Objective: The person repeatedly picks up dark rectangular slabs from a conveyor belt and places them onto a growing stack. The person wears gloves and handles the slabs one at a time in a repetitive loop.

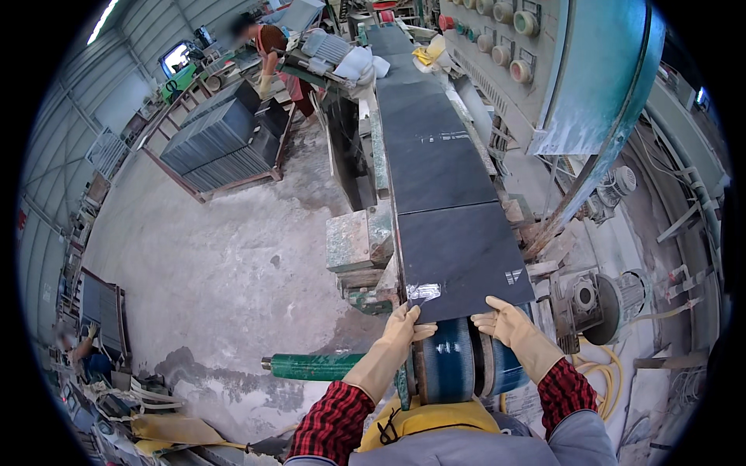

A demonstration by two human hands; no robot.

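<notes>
A dark grey stone slab (464, 252) lies flat on the conveyor, its near end over the blue rollers (445, 361). My left hand (395, 338), in a cream rubber glove, closes on the slab's near left corner. Along the same near edge, toward the right, my right hand (517, 330) in a matching glove grips the slab; its fingertips under the edge are hidden. Wet shiny patches show on the slab's near part. Right behind it, across a thin seam, lies another dark slab (439, 159).
Stacked dark slabs (214, 144) stand in a metal rack at far left, near a person (272, 46) bending over. A green roller (318, 366) juts out left. On the right are a motor (614, 303), a control panel (505, 35) and a yellow hose (610, 380). Another person works at lower left.
</notes>
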